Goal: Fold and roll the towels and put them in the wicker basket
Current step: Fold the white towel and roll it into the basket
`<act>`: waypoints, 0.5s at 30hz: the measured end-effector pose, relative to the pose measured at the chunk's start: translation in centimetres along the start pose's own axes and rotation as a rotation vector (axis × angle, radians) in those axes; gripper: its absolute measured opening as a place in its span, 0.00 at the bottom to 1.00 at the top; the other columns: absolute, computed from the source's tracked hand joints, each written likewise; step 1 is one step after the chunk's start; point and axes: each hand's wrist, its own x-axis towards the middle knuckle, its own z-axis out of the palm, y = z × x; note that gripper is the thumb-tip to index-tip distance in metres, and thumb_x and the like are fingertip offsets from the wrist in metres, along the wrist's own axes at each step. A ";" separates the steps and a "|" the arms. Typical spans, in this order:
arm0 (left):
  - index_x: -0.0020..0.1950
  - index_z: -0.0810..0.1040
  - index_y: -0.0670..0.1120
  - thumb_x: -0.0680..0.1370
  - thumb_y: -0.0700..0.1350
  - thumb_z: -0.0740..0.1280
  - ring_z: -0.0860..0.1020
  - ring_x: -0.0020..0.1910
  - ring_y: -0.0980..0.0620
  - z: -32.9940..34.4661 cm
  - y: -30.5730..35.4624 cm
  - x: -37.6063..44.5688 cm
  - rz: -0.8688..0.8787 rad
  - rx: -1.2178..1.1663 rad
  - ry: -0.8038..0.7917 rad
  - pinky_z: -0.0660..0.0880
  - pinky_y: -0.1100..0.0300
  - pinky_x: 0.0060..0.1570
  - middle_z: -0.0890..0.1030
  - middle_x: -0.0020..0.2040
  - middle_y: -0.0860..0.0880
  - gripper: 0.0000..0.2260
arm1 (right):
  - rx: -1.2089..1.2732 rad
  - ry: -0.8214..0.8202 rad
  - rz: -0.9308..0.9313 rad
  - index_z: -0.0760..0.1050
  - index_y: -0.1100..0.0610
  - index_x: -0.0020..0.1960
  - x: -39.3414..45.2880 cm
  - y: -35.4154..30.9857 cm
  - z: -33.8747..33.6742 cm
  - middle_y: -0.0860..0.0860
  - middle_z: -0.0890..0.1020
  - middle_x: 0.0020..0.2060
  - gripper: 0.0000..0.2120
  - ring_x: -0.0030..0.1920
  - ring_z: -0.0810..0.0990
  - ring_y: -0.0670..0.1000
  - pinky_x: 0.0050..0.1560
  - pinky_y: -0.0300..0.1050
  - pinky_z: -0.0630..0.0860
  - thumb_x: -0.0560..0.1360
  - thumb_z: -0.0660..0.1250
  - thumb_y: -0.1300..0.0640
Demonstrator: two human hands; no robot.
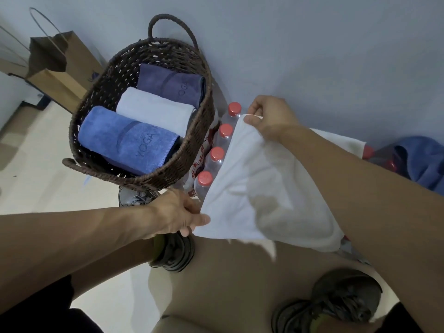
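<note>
Folding is the step in hand, by the look of it: the white towel [259,188] hangs spread between two hands above a pack of red-capped water bottles [217,155], just right of the wicker basket [101,97]. To do it well, the person would likely keep the held edge taut so the cloth falls flat, bring the two held corners together squarely, and smooth the slack lower part, which sags in creases, before any rolling begins. A crooked first fold would probably give a lopsided roll that sits badly beside the others.

The left hand [175,212] pinches the near corner of the towel, thumb on top and fingers curled beneath. The right hand [269,116] pinches the far corner, thumb pressed over the hem, its other fingers bent behind the cloth and mostly hidden.

Three rolled towels already lie side by side in the basket: a blue towel [127,143] nearest, a pale towel [156,111] in the middle, a purple towel [170,82] at the far end. A further blue cloth [420,162] lies heaped at the right edge.
</note>
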 end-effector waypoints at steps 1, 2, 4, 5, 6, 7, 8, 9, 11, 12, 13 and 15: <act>0.42 0.84 0.45 0.73 0.51 0.75 0.76 0.24 0.59 0.1 0.0 0.0 0.004 -0.009 0.011 0.67 0.74 0.23 0.81 0.26 0.52 0.09 | -0.045 -0.001 0.002 0.77 0.52 0.49 0.1 0.0 0.3 0.49 0.78 0.46 0.07 0.46 0.78 0.51 0.50 0.44 0.74 0.74 0.71 0.51; 0.41 0.84 0.44 0.73 0.50 0.75 0.76 0.24 0.58 0.2 0.1 0.1 0.011 -0.010 0.020 0.66 0.74 0.23 0.80 0.26 0.52 0.09 | -0.077 0.001 0.010 0.76 0.52 0.51 0.1 0.1 0.5 0.50 0.77 0.50 0.09 0.49 0.77 0.52 0.53 0.46 0.74 0.74 0.71 0.50; 0.41 0.83 0.44 0.72 0.49 0.76 0.75 0.24 0.58 0.2 0.2 0.0 0.018 -0.004 0.025 0.66 0.75 0.24 0.79 0.24 0.52 0.09 | -0.106 0.004 0.016 0.76 0.52 0.53 0.2 0.0 0.7 0.52 0.73 0.54 0.10 0.54 0.75 0.54 0.58 0.49 0.73 0.75 0.71 0.49; 0.41 0.83 0.45 0.72 0.49 0.77 0.75 0.24 0.58 0.2 0.2 -0.1 0.020 -0.003 0.024 0.67 0.75 0.25 0.79 0.24 0.52 0.08 | -0.122 -0.001 -0.006 0.76 0.52 0.52 0.3 0.0 0.7 0.53 0.72 0.54 0.09 0.57 0.73 0.55 0.60 0.50 0.72 0.75 0.71 0.50; 0.41 0.84 0.45 0.71 0.48 0.77 0.75 0.25 0.58 0.1 0.1 -0.1 0.024 -0.001 0.031 0.67 0.75 0.26 0.79 0.25 0.52 0.08 | -0.147 -0.016 -0.043 0.77 0.52 0.51 0.3 -0.1 0.7 0.54 0.72 0.54 0.09 0.59 0.72 0.56 0.61 0.52 0.72 0.75 0.70 0.50; 0.40 0.84 0.45 0.69 0.48 0.79 0.76 0.26 0.59 0.0 0.1 -0.1 0.032 0.005 0.057 0.68 0.75 0.27 0.80 0.26 0.54 0.08 | -0.175 -0.038 -0.086 0.77 0.52 0.51 0.3 -0.2 0.6 0.53 0.72 0.52 0.08 0.60 0.71 0.56 0.61 0.53 0.71 0.75 0.70 0.50; 0.38 0.84 0.45 0.68 0.48 0.80 0.76 0.27 0.61 -0.1 -0.1 -0.2 0.044 0.016 0.096 0.67 0.76 0.27 0.81 0.27 0.55 0.08 | -0.192 -0.060 -0.121 0.77 0.53 0.51 0.4 -0.4 0.4 0.52 0.73 0.51 0.08 0.59 0.71 0.56 0.60 0.52 0.71 0.75 0.70 0.50; 0.37 0.84 0.46 0.67 0.48 0.80 0.76 0.27 0.64 -0.2 -0.2 -0.2 0.060 0.023 0.127 0.67 0.76 0.28 0.81 0.28 0.57 0.08 | -0.195 -0.081 -0.128 0.77 0.53 0.51 0.4 -0.4 0.2 0.51 0.73 0.49 0.08 0.58 0.73 0.56 0.58 0.51 0.72 0.75 0.70 0.50; 0.36 0.84 0.45 0.67 0.48 0.81 0.76 0.28 0.65 -0.2 -0.4 -0.4 0.083 0.026 0.139 0.69 0.75 0.30 0.82 0.30 0.55 0.09 | -0.205 -0.122 -0.088 0.76 0.54 0.51 0.6 -0.6 -0.2 0.50 0.75 0.47 0.09 0.53 0.76 0.56 0.52 0.48 0.73 0.76 0.69 0.50; 0.37 0.84 0.45 0.67 0.47 0.80 0.77 0.29 0.63 -0.2 -0.5 -0.5 0.083 0.023 0.126 0.71 0.73 0.33 0.82 0.32 0.53 0.09 | -0.235 -0.149 -0.077 0.76 0.56 0.51 0.6 -0.6 -0.3 0.52 0.78 0.47 0.10 0.52 0.77 0.57 0.49 0.47 0.73 0.76 0.68 0.50; 0.38 0.83 0.44 0.68 0.47 0.80 0.78 0.31 0.59 -0.1 -0.6 -0.6 0.078 0.005 0.100 0.74 0.69 0.37 0.83 0.33 0.51 0.09 | -0.271 -0.178 -0.083 0.77 0.58 0.51 0.6 -0.7 -0.5 0.54 0.80 0.47 0.11 0.50 0.78 0.58 0.47 0.47 0.72 0.77 0.68 0.50; 0.41 0.81 0.41 0.69 0.42 0.79 0.81 0.34 0.51 0.2 -0.8 -0.7 0.054 -0.096 0.014 0.80 0.59 0.43 0.83 0.35 0.46 0.09 | -0.312 -0.220 -0.123 0.78 0.61 0.50 0.5 -0.9 -1.0 0.58 0.82 0.47 0.13 0.49 0.79 0.60 0.45 0.46 0.73 0.76 0.67 0.51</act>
